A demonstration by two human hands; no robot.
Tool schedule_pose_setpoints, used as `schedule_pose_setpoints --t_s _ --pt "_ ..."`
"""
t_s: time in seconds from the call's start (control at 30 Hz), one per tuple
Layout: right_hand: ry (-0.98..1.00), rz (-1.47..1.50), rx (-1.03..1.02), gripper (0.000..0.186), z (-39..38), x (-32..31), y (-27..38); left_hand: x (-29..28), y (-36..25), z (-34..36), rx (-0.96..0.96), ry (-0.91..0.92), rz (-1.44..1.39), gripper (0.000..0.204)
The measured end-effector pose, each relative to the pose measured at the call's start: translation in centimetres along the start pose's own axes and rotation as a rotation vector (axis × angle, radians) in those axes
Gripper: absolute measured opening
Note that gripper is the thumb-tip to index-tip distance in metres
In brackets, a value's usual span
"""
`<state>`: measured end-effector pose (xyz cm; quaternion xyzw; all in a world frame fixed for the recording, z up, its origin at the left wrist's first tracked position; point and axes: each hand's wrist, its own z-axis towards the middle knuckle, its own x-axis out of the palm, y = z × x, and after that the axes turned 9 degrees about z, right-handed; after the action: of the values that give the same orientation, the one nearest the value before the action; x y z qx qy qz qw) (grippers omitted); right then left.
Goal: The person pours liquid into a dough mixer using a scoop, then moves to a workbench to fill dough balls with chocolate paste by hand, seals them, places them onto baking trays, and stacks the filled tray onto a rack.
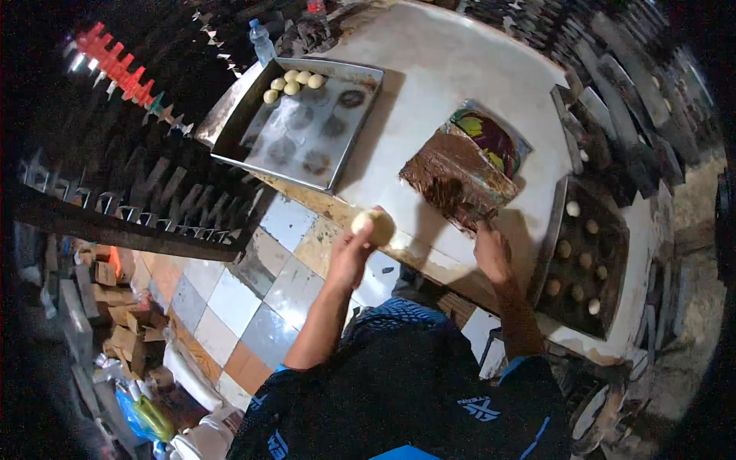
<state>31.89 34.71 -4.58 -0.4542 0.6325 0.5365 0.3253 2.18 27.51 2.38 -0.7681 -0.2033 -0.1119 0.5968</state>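
My left hand holds a pale round piece of dough up near the table's front edge, with the fingers wrapped round its side. My right hand is closed at the near corner of a slab of dark brown paste. Whatever its fingers grip there is too small to make out. The paste lies on an opened plastic wrapper with a coloured print, and its near part is torn up and uneven.
A deep metal tray at the left holds several dough balls in its far corner. Several round dough pieces sit in a dark tray at the right. A plastic bottle stands behind; cardboard boxes lie on the tiled floor.
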Motion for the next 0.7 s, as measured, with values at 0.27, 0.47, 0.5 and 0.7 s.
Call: schedule_pose_setpoints --t_s 0.27,0.47,0.5,0.7 --pt "-0.246 -0.009 -0.55 0.042 7.1 -0.2 2.2 0.9 -1.7 6.6 0.129 -0.216 -0.008 0.045" --pt "0.26 0.352 -0.528 0.023 11.0 -2.1 -1.0 2.9 0.8 10.0 0.06 -0.294 -0.059 0.044" --pt "0.413 0.506 -0.434 0.022 11.1 -2.5 -1.3 3.4 1.6 10.7 -0.021 -0.368 -0.076 0.043" --pt "0.277 1.059 -0.389 0.028 7.6 -0.1 -2.0 7.5 6.8 12.9 -0.357 0.004 -0.285 0.034"
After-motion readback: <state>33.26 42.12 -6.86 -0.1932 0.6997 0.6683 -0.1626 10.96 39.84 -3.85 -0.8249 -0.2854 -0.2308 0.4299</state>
